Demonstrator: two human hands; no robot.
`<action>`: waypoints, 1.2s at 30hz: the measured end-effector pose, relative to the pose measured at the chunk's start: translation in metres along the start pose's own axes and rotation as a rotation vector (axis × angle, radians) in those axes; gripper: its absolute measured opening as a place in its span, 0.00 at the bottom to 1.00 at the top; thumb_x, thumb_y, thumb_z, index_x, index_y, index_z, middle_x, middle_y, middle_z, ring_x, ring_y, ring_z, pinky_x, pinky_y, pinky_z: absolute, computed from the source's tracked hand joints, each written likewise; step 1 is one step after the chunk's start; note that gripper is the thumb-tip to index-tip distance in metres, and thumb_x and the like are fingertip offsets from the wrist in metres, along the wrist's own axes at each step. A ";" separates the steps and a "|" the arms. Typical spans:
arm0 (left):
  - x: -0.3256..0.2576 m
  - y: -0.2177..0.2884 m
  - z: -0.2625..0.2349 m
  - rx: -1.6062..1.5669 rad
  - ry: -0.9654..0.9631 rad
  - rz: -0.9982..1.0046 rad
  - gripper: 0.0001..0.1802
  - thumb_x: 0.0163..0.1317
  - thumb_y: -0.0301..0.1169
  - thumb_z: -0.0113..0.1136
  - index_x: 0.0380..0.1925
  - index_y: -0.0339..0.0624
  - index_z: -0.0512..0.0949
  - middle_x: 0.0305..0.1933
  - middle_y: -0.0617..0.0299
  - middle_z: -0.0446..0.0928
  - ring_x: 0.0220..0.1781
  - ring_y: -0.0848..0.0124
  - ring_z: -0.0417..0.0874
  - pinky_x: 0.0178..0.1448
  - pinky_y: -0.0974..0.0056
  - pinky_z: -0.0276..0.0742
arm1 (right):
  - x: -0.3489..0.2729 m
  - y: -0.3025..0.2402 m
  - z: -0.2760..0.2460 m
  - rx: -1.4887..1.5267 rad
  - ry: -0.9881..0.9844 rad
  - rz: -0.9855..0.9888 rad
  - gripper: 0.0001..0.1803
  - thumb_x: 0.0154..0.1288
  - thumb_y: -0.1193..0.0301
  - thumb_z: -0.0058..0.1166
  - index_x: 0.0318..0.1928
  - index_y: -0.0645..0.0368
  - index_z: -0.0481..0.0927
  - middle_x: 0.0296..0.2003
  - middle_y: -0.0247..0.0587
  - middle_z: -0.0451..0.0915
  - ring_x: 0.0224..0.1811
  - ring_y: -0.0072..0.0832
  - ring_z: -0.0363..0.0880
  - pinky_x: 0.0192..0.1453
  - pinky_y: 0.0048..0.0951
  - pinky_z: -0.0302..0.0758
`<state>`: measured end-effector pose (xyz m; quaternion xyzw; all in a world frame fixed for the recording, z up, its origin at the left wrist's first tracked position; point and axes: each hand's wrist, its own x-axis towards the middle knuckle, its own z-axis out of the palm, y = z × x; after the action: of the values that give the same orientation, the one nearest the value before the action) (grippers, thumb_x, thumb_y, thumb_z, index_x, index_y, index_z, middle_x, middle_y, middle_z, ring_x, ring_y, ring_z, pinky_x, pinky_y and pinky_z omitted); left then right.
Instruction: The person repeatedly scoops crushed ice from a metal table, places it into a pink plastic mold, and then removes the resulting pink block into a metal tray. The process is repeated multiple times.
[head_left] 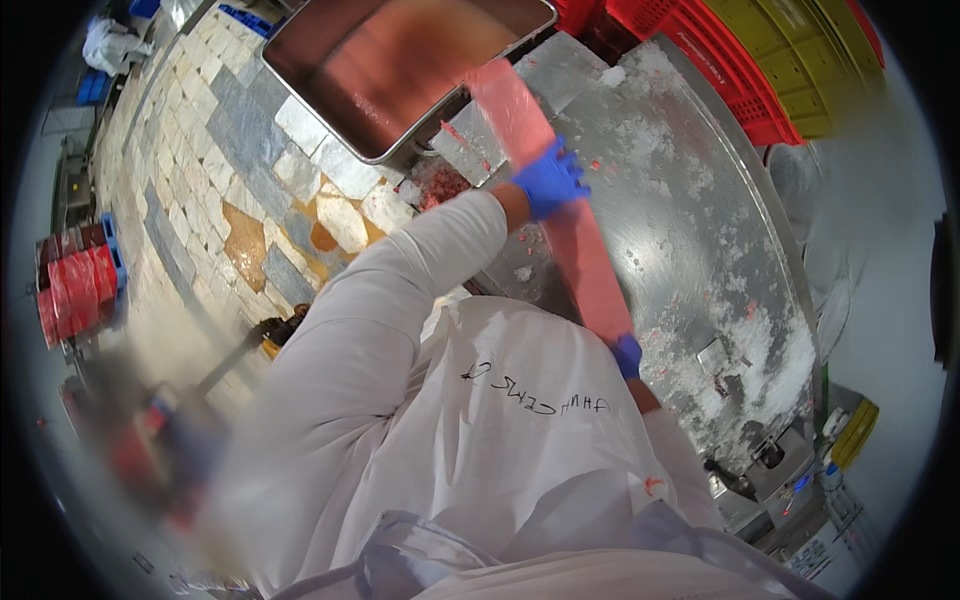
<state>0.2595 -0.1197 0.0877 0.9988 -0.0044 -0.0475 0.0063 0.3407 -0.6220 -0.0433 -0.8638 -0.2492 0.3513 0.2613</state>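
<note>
A long, flat pink-red slab point(587, 265), apparently frozen meat, runs diagonally from the steel tub's corner down to my apron. My left hand point(553, 182), in a blue glove, grips it near the middle, with the fingers reaching over its right edge. Its near end is in my right hand point(627, 355), also blue-gloved, with most of those fingers hidden. Beneath and beside the slab is a steel table point(690, 230) strewn with white frosty crumbs and pink bits. The slab's far end lies close to the rim of the steel tub point(375, 158), which looks reddish inside.
Stacked red crates point(715, 85) and a yellow-green crate point(790, 50) stand behind the table at upper right. A pile of red crumbs point(440, 185) lies beside the tub. A metal control box point(770, 465) is at the table's near right. Far left, a person in white point(115, 45) bends over.
</note>
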 end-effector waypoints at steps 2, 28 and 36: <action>-0.014 -0.047 0.025 0.059 0.190 -0.130 0.30 0.62 0.39 0.64 0.66 0.62 0.75 0.71 0.56 0.75 0.79 0.49 0.66 0.83 0.33 0.51 | 0.073 -0.142 0.009 0.780 -0.125 0.250 0.19 0.72 0.53 0.59 0.45 0.59 0.82 0.37 0.45 0.83 0.38 0.40 0.82 0.43 0.40 0.78; 0.013 0.170 -0.193 -1.780 0.081 -0.066 0.21 0.74 0.39 0.64 0.59 0.41 0.76 0.56 0.61 0.79 0.56 0.70 0.82 0.56 0.62 0.79 | -0.006 -0.272 -0.077 0.601 0.422 -0.478 0.43 0.62 0.69 0.74 0.74 0.60 0.65 0.62 0.43 0.76 0.59 0.27 0.77 0.57 0.33 0.78; -0.046 0.122 -0.271 -1.370 1.032 -0.114 0.28 0.68 0.37 0.68 0.66 0.48 0.71 0.63 0.61 0.75 0.63 0.63 0.80 0.75 0.52 0.69 | -0.061 -0.320 -0.173 0.670 0.602 -0.555 0.23 0.65 0.82 0.64 0.61 0.62 0.80 0.48 0.32 0.86 0.43 0.17 0.82 0.45 0.22 0.80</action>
<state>0.2386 -0.2376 0.3638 0.6700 0.0787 0.4202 0.6069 0.3511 -0.4708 0.2931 -0.6971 -0.2566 0.0657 0.6662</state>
